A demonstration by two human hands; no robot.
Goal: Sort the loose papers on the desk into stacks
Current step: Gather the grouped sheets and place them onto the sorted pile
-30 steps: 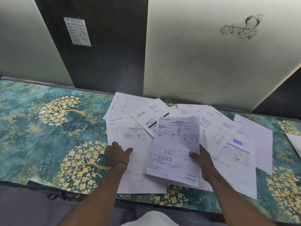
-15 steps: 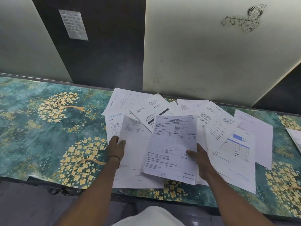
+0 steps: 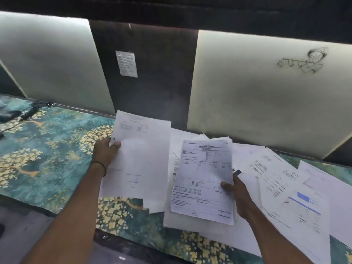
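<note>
From the head camera, the left hand (image 3: 105, 153) is gripping a large white printed sheet (image 3: 140, 155) by its left edge, thumb lying on the face and the fingers hidden behind, and is holding it tilted up off the teal worktop patterned with golden flower clusters (image 3: 57, 145). The right hand (image 3: 234, 189) is clamping a thin bundle of white invoice pages with tables of small black print (image 3: 204, 178) at its right edge, thumb pressing on the top page and fingers underneath; how many pages are in the bundle cannot be told. The two hands are staying well apart, each closed on its own paper. Beneath and to the right of the bundle, a loose spread of white sheets (image 3: 266, 168) is lying overlapped on the worktop, and among them a white form with a blue header block (image 3: 304, 199) is sitting near the right edge. No tray or box is showing; the papers are resting directly on the worktop. A thin black band (image 3: 100, 165) is circling the left wrist. At the far left, black cables (image 3: 31, 111) are trailing over the worktop. Behind, a small grey note (image 3: 126, 63) is hanging on a dark panel between two pale boards, and the right pale board is carrying a black line sketch (image 3: 304, 60).
</note>
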